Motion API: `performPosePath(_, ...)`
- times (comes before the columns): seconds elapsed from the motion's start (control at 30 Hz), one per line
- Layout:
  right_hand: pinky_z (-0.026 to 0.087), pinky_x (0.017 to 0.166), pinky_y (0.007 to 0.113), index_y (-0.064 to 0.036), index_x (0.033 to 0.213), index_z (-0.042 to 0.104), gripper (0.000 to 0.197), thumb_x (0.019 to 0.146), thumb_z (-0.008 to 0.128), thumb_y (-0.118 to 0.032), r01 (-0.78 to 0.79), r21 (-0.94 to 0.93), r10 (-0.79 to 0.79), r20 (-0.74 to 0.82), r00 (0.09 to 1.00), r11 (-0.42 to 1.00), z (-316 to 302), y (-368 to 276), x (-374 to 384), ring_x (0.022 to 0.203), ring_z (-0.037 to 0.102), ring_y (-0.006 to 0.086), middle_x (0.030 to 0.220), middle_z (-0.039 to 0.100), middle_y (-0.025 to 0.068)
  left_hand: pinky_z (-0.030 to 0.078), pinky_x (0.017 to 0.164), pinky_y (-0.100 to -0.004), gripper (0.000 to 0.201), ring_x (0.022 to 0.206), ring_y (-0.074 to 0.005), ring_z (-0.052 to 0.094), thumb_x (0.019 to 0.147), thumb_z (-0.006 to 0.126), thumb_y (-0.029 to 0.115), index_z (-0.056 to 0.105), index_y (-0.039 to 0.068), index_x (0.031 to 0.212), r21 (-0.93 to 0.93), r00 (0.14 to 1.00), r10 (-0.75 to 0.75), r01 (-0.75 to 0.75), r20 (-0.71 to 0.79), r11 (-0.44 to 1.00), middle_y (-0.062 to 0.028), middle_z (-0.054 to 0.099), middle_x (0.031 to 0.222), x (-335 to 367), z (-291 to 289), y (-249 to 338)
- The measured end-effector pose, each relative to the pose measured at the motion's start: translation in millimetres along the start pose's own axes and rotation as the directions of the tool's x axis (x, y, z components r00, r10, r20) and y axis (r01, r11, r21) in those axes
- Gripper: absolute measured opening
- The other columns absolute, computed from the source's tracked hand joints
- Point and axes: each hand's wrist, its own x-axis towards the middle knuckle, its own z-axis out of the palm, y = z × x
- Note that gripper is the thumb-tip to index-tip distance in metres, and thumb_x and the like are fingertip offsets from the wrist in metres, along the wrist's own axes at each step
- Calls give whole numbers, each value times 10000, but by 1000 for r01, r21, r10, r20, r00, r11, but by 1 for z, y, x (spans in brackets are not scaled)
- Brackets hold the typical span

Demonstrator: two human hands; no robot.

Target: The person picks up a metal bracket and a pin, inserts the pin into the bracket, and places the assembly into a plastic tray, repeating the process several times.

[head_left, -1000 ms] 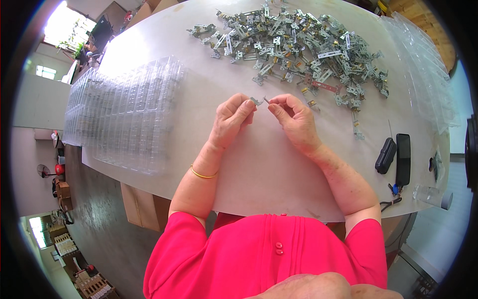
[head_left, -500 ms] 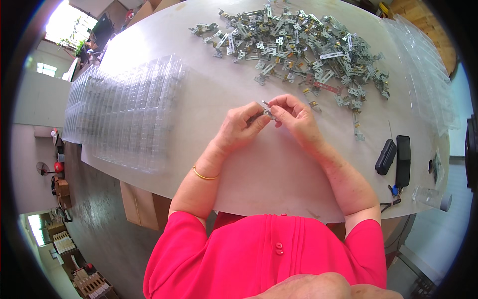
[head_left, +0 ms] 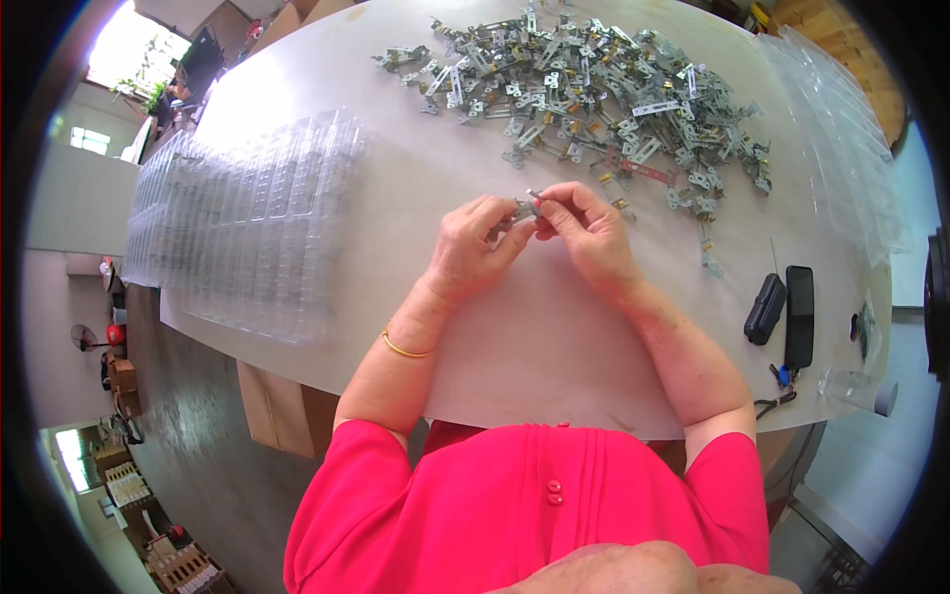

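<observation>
Over the middle of the pale table, my left hand and my right hand meet at one small metal bracket. My left thumb and fingers pinch it, covering much of its body. The right fingertips grip its far end, where a short silvery piece sticks up; whether that piece is separate I cannot tell. Beyond my hands spreads a heap of similar metal brackets, some with brass-coloured parts. A flat red piece lies at the heap's near edge.
Clear plastic trays are stacked at the left, and more clear plastic trays lie at the far right. Nearer on the right are a black case, a black phone, keys and a clear bottle.
Both hands keep hold of the bracket. My right hand has shifted slightly up and left, and the two hands' fingertips have turned the bracket a little, showing more of it.
</observation>
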Motion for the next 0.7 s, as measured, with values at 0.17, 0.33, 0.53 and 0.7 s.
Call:
performPosePath(0.17, 551, 752, 255, -35, 1070, 646, 105, 997, 611, -102, 76, 43, -72, -78, 994, 996, -2, -3, 5, 804, 654, 106, 911, 675, 27, 472, 611, -358, 161, 638, -254, 584, 885, 664, 159, 669, 3, 926, -85, 999, -48, 46, -23, 995, -118, 590, 731, 0, -8, -9)
performPosePath(0.33, 550, 749, 259, -30, 1074, 645, 109, 990, 621, -94, 113, 74, -107, -89, 990, 991, -6, -2, 7, 805, 658, 108, 921, 675, 27, 442, 623, -288, 215, 681, -114, 549, 937, 573, 172, 660, -25, 944, -225, 956, -238, 273, 173, 935, -62, 655, 822, -3, -12, -9)
performPosePath(0.53, 492, 660, 209, -46, 1067, 662, 105, 975, 647, -94, 339, -173, -372, -226, 900, 925, -5, 8, 11, 732, 588, 50, 866, 657, -20, 483, 678, -236, 193, 733, -79, 577, 983, 595, 154, 637, -27, 1036, -331, 944, -319, 328, 82, 885, -40, 663, 854, -6, -1, -12)
performPosePath(0.7, 400, 565, 198, -51, 1014, 684, 66, 962, 654, -78, 169, -253, -209, -142, 968, 953, 5, -4, -2, 654, 486, 13, 741, 591, -53, 507, 711, -242, 188, 763, -83, 596, 946, 680, 130, 633, -15, 1055, -275, 941, -338, 318, -24, 907, -33, 666, 876, -6, 4, -13)
